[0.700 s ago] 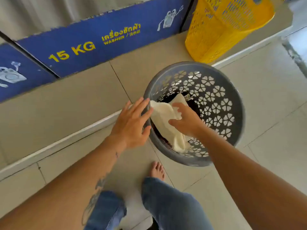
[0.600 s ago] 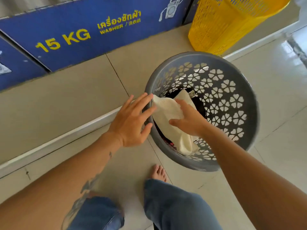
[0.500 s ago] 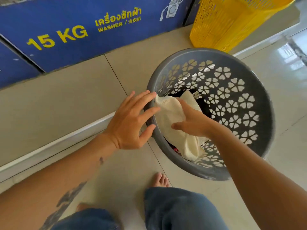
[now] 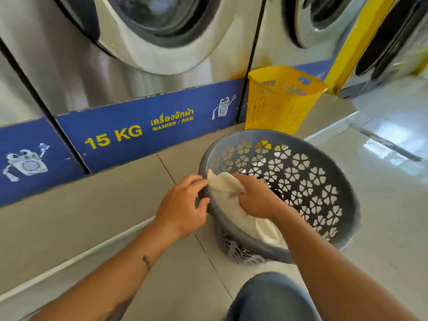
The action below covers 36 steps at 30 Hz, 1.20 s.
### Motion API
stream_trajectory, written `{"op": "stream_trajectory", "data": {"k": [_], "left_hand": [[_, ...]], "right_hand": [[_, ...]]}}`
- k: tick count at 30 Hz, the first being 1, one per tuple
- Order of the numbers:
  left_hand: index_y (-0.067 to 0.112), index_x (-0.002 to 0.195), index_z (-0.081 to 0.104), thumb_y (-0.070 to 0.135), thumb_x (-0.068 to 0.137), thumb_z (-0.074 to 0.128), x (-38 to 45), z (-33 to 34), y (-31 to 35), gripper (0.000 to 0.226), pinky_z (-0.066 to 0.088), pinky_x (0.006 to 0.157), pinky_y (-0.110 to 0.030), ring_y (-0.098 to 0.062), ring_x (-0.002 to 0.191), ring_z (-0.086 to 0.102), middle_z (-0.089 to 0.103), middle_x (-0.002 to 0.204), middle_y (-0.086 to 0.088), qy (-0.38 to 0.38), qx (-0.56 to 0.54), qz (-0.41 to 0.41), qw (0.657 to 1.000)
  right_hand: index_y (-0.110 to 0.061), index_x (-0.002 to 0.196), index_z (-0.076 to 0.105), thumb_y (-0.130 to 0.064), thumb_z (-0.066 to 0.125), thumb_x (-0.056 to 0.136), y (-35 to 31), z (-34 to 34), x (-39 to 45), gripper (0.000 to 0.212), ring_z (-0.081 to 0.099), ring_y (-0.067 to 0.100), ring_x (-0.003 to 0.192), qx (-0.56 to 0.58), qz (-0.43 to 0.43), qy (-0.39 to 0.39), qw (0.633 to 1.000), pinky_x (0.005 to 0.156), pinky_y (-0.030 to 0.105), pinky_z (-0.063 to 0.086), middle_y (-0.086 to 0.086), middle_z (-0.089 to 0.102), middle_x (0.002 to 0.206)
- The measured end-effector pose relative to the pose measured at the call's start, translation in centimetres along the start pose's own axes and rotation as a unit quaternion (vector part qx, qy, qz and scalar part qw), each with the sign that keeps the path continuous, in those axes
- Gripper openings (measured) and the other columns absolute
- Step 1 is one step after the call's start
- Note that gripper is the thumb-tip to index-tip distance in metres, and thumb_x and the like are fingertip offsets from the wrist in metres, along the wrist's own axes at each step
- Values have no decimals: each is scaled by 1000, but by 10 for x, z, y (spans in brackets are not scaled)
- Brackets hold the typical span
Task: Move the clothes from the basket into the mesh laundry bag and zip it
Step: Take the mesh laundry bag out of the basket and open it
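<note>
Head view: left hand (image 4: 183, 205) now pinches the cream cloth (image 4: 228, 195) at the gray basket (image 4: 342, 198) rim, right hand's (image 4: 252, 198) grip still bunching it.

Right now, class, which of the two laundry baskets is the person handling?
The grey basket with flower-shaped holes: both hands are at its near rim. The yellow basket stands untouched by the washers.

Ahead of you stand steel front-loading washers (image 4: 148, 42) above a blue "15 KG" panel (image 4: 143, 133); a yellow perforated plastic basket (image 4: 280, 100) sits on the beige tiled step (image 4: 92, 205).
</note>
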<state>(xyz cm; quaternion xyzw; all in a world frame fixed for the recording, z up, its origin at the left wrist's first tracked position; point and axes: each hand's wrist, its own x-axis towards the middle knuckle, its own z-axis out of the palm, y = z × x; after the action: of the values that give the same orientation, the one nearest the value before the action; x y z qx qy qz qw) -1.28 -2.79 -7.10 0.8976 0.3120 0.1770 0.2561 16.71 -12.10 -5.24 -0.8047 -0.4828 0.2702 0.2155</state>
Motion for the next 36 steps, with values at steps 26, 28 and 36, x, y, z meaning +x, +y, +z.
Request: {"op": "stream_trajectory", "data": {"k": [26,28,36], "left_hand": [[41,134,47,0,82,41,-151,-135,99,67,46,78,-28,-16,85,55,60,96,2,299,-120,-41,946],[33,118,60,-5,80,39,-154,-138,96,57,38,73,-22,-11,81,50,53,89,5,306,-73,-27,949],[14,95,75,3,90,46,-147,-143,46,31,34,71,-13,-8,85,49,49,92,5,270,-92,-104,953]], "right_hand": [[-29,153,22,-47,59,90,-91,11,-139,75,37,39,136,-108,-83,1,991,110,51,35,13,35,150],[-26,153,18,-48,54,92,-94,33,-128,74,36,42,134,-191,-75,-33,978,108,54,35,16,31,149],[-15,98,68,-15,42,98,-115,53,-109,26,64,28,88,79,-85,-3,993,64,32,47,6,69,95]]}}
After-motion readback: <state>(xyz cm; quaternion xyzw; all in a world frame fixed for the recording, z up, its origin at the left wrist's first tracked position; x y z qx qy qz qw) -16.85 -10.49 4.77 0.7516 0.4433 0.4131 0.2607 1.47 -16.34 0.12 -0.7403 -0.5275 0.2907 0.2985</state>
